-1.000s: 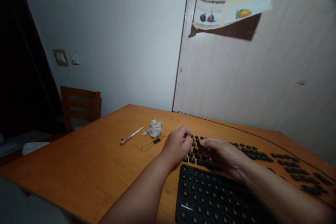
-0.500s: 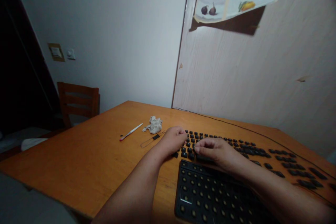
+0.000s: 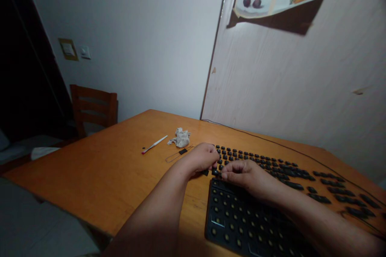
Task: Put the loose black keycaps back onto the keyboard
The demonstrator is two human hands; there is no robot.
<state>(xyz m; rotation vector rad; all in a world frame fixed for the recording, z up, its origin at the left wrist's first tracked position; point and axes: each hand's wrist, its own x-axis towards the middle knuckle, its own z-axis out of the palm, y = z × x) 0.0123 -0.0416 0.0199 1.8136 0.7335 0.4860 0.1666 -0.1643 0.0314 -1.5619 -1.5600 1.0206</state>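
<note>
A black keyboard base (image 3: 221,235) with its keycaps off lies in front of me, rows of pale switch stems showing. Behind it, loose black keycaps (image 3: 241,156) are laid out in rows on the table. My left hand (image 3: 205,157) rests at the left end of these rows, fingers curled in; what they hold, if anything, is hidden. Just above the base's back edge, my right hand (image 3: 245,173) has thumb and forefinger pinched together at a keycap (image 3: 219,175) near the front left of the rows.
A wire keycap puller (image 3: 183,151), crumpled tissue (image 3: 181,138) and a white brush (image 3: 157,142) lie left of my hands on the wooden table (image 3: 126,172). A black cable (image 3: 256,133) runs along the back. Beyond the table's left side stands a wooden chair (image 3: 93,106).
My right hand has moved slightly left and closer to my left hand, its fingertips now at the front left keycaps. The whole view has shifted slightly.
</note>
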